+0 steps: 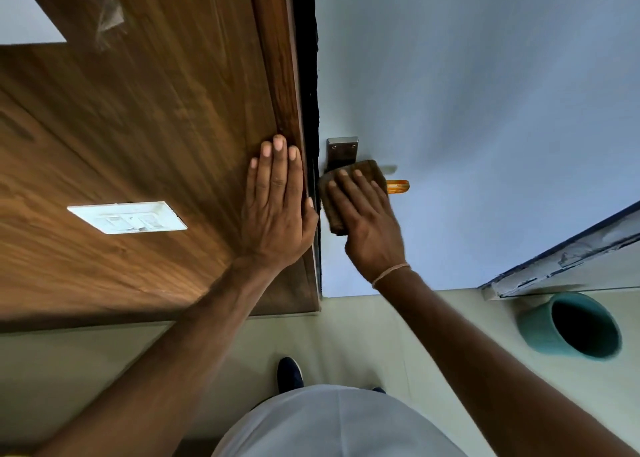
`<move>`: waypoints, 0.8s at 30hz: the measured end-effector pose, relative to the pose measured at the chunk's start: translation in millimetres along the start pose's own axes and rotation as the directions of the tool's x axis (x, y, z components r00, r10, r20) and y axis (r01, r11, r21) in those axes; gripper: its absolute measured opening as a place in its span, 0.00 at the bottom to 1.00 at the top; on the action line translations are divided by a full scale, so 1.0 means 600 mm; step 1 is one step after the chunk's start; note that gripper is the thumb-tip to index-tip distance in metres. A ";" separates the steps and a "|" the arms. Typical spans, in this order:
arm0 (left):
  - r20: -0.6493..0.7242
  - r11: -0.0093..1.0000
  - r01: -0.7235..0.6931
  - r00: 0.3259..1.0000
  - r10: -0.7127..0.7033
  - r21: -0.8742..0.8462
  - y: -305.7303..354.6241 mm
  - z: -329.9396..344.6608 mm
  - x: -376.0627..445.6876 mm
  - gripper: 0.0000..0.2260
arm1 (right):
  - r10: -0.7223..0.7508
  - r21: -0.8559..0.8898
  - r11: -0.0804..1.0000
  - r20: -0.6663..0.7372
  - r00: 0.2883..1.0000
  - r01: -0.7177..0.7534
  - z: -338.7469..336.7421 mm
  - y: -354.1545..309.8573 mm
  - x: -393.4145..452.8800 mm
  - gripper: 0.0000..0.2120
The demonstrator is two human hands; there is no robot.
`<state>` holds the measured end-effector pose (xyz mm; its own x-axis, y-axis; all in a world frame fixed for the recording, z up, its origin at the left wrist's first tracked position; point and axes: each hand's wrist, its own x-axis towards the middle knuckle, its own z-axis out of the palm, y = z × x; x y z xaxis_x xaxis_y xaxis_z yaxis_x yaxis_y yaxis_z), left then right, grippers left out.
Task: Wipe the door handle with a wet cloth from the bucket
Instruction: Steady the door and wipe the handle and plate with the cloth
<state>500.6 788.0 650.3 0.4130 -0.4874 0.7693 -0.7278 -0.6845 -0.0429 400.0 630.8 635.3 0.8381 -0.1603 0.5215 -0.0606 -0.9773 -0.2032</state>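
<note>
A metal door handle plate is fixed to the pale blue door, close to its left edge. My right hand presses a folded brown cloth flat against the handle, hiding most of the lever. An orange tip sticks out to the right of the cloth. My left hand lies flat, fingers together, on the brown wooden frame beside the door edge. The teal bucket stands on the floor at the lower right.
A wood-panelled wall at the left carries a white switch plate. A dark gap runs between frame and door. Pale floor tiles lie below, with my dark shoe on them. A scuffed white ledge sits above the bucket.
</note>
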 end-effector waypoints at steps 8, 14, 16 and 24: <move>-0.012 0.999 0.032 0.999 -0.032 0.008 0.006 0.015 -0.001 0.42 | 0.126 0.016 0.992 -0.041 0.991 -0.125 -0.005 0.001 0.007 0.30; -0.021 0.999 0.048 0.999 -0.049 -0.024 0.017 0.019 -0.001 0.38 | 0.133 0.009 0.991 -0.011 0.991 -0.133 -0.013 0.052 -0.015 0.35; -0.016 0.999 0.049 0.999 -0.049 -0.010 0.016 0.020 -0.001 0.37 | 0.250 0.012 0.968 -0.032 0.968 -0.250 -0.023 0.072 -0.023 0.36; -0.008 0.999 0.032 0.999 -0.032 -0.014 0.007 0.014 -0.001 0.36 | 0.053 -0.015 0.998 0.005 0.999 -0.053 0.007 -0.001 0.007 0.28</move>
<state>501.7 781.0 644.3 0.4320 -0.4605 0.7754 -0.7218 -0.6920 -0.0088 405.8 631.5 634.3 0.8362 -0.2114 0.5061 -0.1133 -0.9694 -0.2179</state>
